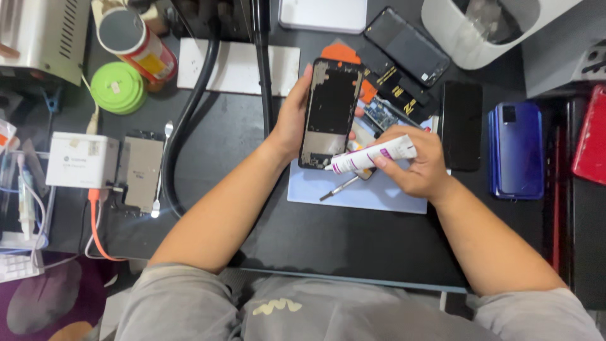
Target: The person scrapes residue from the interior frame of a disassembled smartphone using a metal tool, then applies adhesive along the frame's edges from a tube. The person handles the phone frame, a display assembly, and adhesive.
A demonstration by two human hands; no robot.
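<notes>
Head view: my left hand [291, 120] clasps the phone frame [330, 113] upright above the blue mat [379, 192]; my right hand [416, 167] pinches the white glue tube [372, 155], nozzle touching its lower edge; a thin, steady bead seems best.

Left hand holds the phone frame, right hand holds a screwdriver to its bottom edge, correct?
Not quite. The head view shows the right hand holding a white glue tube, not a screwdriver, with its tip at the bottom edge of the phone frame. The left hand holds the frame.
</notes>
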